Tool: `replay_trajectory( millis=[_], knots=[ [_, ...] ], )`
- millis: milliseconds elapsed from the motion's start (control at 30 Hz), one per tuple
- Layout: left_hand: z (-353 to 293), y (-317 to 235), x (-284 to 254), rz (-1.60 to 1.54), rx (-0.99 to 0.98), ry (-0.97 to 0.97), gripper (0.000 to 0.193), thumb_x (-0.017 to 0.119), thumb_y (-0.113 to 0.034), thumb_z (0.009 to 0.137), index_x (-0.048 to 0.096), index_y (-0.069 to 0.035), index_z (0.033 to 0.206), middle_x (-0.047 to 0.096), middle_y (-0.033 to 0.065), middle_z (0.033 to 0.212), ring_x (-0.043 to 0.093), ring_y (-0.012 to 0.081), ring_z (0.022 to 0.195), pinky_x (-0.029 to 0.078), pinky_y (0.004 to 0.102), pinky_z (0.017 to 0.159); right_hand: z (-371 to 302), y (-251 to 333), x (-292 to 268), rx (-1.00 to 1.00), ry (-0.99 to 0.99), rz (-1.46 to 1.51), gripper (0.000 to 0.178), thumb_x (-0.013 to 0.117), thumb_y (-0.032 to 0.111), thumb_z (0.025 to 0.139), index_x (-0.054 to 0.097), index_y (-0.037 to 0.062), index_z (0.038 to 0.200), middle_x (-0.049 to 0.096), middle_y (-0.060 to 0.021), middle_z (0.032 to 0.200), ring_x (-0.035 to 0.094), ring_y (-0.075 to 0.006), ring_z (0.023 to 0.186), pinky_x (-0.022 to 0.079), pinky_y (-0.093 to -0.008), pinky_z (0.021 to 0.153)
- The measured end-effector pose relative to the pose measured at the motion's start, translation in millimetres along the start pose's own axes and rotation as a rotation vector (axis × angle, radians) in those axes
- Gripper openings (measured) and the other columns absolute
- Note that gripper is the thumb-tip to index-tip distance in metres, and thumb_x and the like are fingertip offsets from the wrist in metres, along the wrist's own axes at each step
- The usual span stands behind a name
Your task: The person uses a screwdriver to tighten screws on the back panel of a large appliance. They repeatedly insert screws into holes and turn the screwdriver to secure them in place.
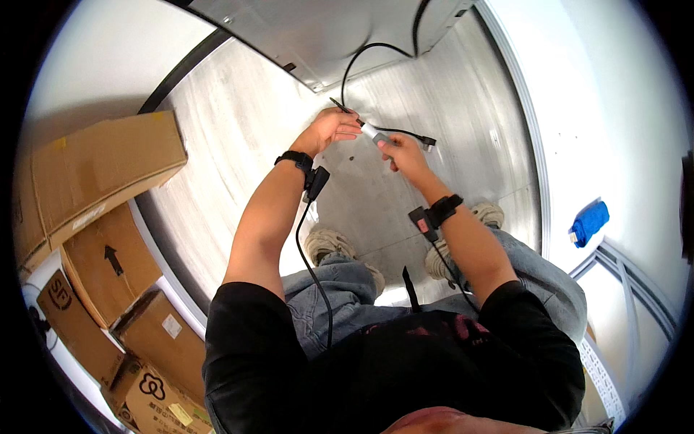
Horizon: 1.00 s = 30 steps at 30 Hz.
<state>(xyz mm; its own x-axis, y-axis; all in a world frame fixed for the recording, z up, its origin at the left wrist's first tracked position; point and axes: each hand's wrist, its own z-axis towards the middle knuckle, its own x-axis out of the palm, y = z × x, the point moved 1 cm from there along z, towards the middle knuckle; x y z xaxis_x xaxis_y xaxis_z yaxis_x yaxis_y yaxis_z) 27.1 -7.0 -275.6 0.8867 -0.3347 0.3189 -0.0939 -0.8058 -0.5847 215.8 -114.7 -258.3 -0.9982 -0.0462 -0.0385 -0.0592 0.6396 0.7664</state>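
Note:
My right hand [406, 156] is closed around a grey-and-white cylindrical handle [374, 134], tilted toward my left hand; its exact kind is unclear. My left hand [333, 129] meets its far end, fingers bent around a black cable [344, 81] where a dark narrow strip [336, 103] also sticks out past the hand. Whether that strip belongs to the handle or the cable I cannot tell. From there the cable runs right to a black plug [428, 142] just above the floor.
A metal-sided cabinet [318, 40] stands ahead, with the cable hanging beside it. Cardboard boxes [108, 181] are stacked at the left. A blue bundle [590, 223] lies at the right near a metal frame [629, 282]. Black straps with wired devices [316, 184] circle both wrists.

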Motion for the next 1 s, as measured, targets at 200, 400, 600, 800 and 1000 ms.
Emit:
replay_trajectory(
  millis=[200,400,600,800,1000],
  knots=[
    [5,-28,58,0.093,0.070,0.163,0.036,0.056,-0.027,0.091,0.051,-0.001,0.115,0.059,0.0106,0.108,0.061,0.0217,0.098,0.050,0.0329,0.083,-5,98,-103,0.057,0.079,-0.445,0.023,0.064,0.027,0.082,0.061,0.0057,0.092,0.054,-0.0025,0.061,0.044,-0.0085,0.046,0.034,-0.0236,0.039],
    [3,-80,152,0.263,0.143,0.315,0.035,0.056,-0.021,0.090,0.050,-0.003,0.119,0.058,0.0087,0.107,0.060,0.0200,0.098,0.050,0.0320,0.083,-73,217,-217,0.019,0.036,-0.917,0.025,0.059,0.031,0.082,0.062,0.0066,0.088,0.050,-0.0005,0.059,0.042,-0.0087,0.046,0.032,-0.0230,0.038],
    [19,-111,258,0.470,0.217,0.298,0.033,0.060,-0.017,0.085,0.053,-0.003,0.114,0.059,0.0065,0.102,0.061,0.0170,0.088,0.050,0.0312,0.076,-173,280,-318,-0.019,-0.067,-1.066,0.031,0.060,0.032,0.073,0.063,0.0036,0.084,0.050,-0.0032,0.054,0.036,-0.0093,0.033,0.026,-0.0242,0.033],
    [64,-86,369,0.832,0.439,0.278,0.027,0.064,-0.016,0.083,0.060,-0.005,0.106,0.062,0.0050,0.095,0.059,0.0152,0.082,0.049,0.0304,0.072,-209,185,-420,-0.128,-0.229,-0.718,0.032,0.060,0.038,0.080,0.064,0.0078,0.087,0.050,0.0010,0.056,0.038,-0.0063,0.041,0.029,-0.0210,0.038],
    [98,-27,449,1.104,0.808,0.234,0.022,0.068,-0.013,0.077,0.064,-0.005,0.097,0.063,0.0065,0.084,0.059,0.0186,0.079,0.049,0.0313,0.071,-219,31,-436,-0.177,-0.504,0.060,0.025,0.061,0.031,0.085,0.060,0.0071,0.091,0.053,0.0012,0.064,0.044,-0.0054,0.051,0.033,-0.0199,0.044]
  ],
)
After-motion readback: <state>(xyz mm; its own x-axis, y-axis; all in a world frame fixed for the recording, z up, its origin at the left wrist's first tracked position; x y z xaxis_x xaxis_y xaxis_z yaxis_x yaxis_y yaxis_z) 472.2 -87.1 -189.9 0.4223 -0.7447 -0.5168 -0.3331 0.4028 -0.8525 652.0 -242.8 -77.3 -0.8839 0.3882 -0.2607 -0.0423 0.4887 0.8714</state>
